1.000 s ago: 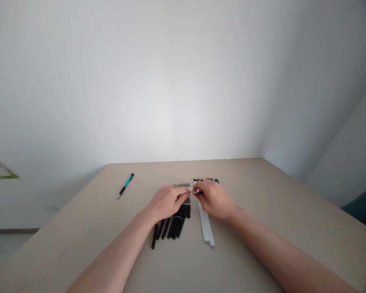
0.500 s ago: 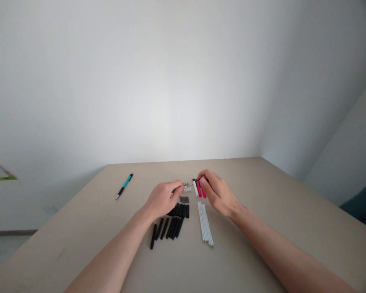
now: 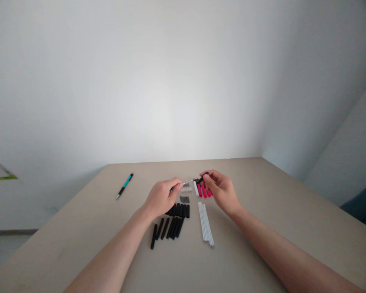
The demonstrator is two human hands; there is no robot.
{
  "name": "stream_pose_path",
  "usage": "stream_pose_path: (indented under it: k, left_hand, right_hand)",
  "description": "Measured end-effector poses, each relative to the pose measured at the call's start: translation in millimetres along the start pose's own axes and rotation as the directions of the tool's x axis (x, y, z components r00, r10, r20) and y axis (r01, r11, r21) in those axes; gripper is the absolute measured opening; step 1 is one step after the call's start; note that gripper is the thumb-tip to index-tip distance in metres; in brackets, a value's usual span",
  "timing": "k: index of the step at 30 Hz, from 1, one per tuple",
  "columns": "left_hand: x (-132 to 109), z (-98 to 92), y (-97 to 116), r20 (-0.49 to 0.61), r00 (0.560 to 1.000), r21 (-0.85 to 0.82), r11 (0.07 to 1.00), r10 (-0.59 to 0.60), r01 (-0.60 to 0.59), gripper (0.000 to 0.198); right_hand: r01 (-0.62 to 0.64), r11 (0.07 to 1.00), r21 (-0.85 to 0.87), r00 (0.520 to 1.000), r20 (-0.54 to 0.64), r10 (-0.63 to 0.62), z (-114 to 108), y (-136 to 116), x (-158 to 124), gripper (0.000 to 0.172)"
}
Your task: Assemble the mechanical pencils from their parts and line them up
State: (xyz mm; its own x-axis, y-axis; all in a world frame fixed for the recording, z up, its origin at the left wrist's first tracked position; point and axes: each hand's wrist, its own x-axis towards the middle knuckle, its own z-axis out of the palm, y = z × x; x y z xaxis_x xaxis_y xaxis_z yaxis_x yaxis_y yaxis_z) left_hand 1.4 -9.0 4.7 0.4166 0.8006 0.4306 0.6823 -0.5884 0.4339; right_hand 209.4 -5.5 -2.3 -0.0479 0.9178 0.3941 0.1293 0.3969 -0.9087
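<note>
My left hand (image 3: pixel 164 196) is closed, pinching a slim pen barrel. A bluish-dark bit shows behind the thumb, and a thin pale refill end (image 3: pixel 188 181) sticks out to the right. My right hand (image 3: pixel 222 192) holds a black tubular pen grip (image 3: pixel 202 178) between thumb and fingers, tilted, its lower end close to the refill end. Whether the two touch I cannot tell. Under the hands lie small clear pieces (image 3: pixel 186 189) and several springs (image 3: pixel 184 200). Pink barrels (image 3: pixel 204 190) and a white barrel (image 3: pixel 195 189) are beside my right hand, partly hidden.
Short black grips (image 3: pixel 179 210) lie in a row, with longer black tubes (image 3: pixel 172 228) nearer me. White refills (image 3: pixel 205 224) form a bundle on the right. A teal and black pen (image 3: pixel 124 186) rests on the table (image 3: pixel 88 228) at left. A wall (image 3: pixel 183 81) stands behind.
My right hand has moved slightly right and turned, so the black grip now shows and more pink barrels are uncovered. My left hand has shifted slightly, its refill end angled upward.
</note>
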Motion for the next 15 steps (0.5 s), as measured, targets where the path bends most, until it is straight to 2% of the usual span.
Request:
stream_pose_path:
  k: [2, 5, 15]
  left_hand:
    - [0.3, -0.6, 0.3, -0.004, 1.000, 0.000, 1.000, 0.002, -0.002, 0.031]
    - [0.6, -1.2, 1.3, -0.002, 1.000, 0.004, 1.000, 0.008, -0.008, 0.030]
    - [0.9, -0.9, 2.4, 0.006, 1.000, 0.012, 1.000, 0.012, -0.012, 0.031]
  right_hand:
    - [-0.044, 0.991, 0.127, 0.999, -0.006, 0.046, 1.4, 1.5, 0.4, 0.033]
    - [-0.069, 0.976, 0.207, 0.997, -0.015, 0.073, 1.3, 2.2, 1.0, 0.034]
    - [-0.065, 0.965, 0.256, 0.998, 0.026, 0.061, 2.1, -4.4, -1.8, 0.033]
